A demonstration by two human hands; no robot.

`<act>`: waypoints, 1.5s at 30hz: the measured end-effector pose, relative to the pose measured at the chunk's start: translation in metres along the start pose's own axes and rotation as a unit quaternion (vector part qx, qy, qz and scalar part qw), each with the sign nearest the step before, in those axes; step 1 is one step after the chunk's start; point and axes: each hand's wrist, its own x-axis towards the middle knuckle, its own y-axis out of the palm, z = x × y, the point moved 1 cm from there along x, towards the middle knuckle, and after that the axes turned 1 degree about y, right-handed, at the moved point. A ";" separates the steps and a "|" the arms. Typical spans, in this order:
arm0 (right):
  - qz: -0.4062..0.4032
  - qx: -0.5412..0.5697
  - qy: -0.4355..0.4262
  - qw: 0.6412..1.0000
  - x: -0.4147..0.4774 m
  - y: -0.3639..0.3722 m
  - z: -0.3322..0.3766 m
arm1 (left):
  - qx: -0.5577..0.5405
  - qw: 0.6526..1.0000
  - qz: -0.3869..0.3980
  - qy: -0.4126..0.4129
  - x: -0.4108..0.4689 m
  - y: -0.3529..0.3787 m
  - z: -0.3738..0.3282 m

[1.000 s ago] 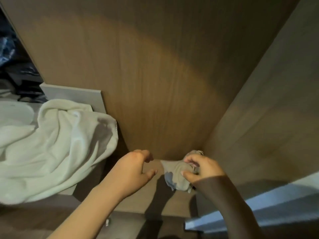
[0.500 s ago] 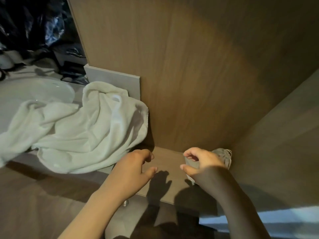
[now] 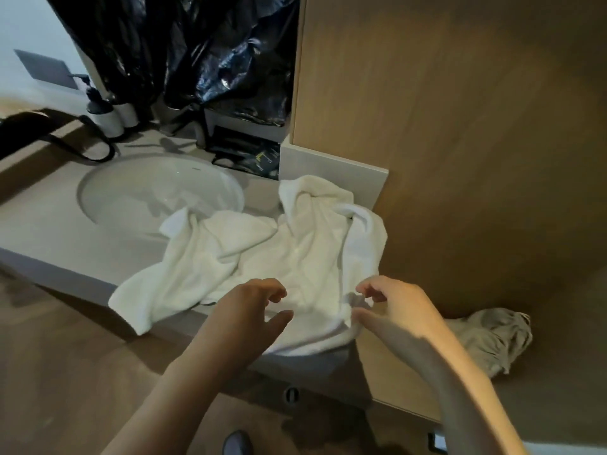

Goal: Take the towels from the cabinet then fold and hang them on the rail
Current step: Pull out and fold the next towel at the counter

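I have two hands in view. My left hand hovers just above the near part of the white towel, fingers loosely curled and holding nothing. My right hand is at that towel's near right corner with a fold lying between thumb and forefinger. Whether they grip it I cannot tell.

I count two towels. The white one is large and crumpled in thick folds. It is spread over the right end of the desk, with its near edge hanging off the front. The grey towel is smaller and bunched up. It sits to the right on the floor of the cabinet, apart from the white one.

Further left is one sink. Two bottles stand at the far left, and one black plastic sheet hangs beyond.
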 end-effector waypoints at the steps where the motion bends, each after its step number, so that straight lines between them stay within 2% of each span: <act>1: 0.013 -0.007 -0.007 1.000 0.003 0.005 0.012 | -0.001 1.000 -0.003 -0.005 0.000 -0.008 0.013; 10: 0.048 -0.047 -0.096 0.993 0.044 0.031 0.106 | -0.074 0.992 -0.049 -0.088 -0.014 -0.058 0.087; 18: 0.090 -0.047 -0.166 0.981 0.097 0.066 0.159 | -0.052 0.982 -0.091 -0.157 -0.023 -0.089 0.131; 25: 0.138 -0.039 -0.199 0.970 0.163 0.077 0.182 | -0.030 0.970 -0.119 -0.208 0.009 -0.102 0.150; 30: 0.143 -0.026 -0.190 0.971 0.193 0.078 0.180 | -0.025 0.970 -0.127 -0.207 0.040 -0.105 0.156; 37: 0.150 -0.014 -0.169 0.974 0.212 0.080 0.173 | -0.027 0.976 -0.091 -0.194 0.074 -0.104 0.169; 45: 0.096 0.016 -0.096 0.991 0.211 0.081 0.166 | -0.018 0.993 -0.034 -0.115 0.117 -0.109 0.180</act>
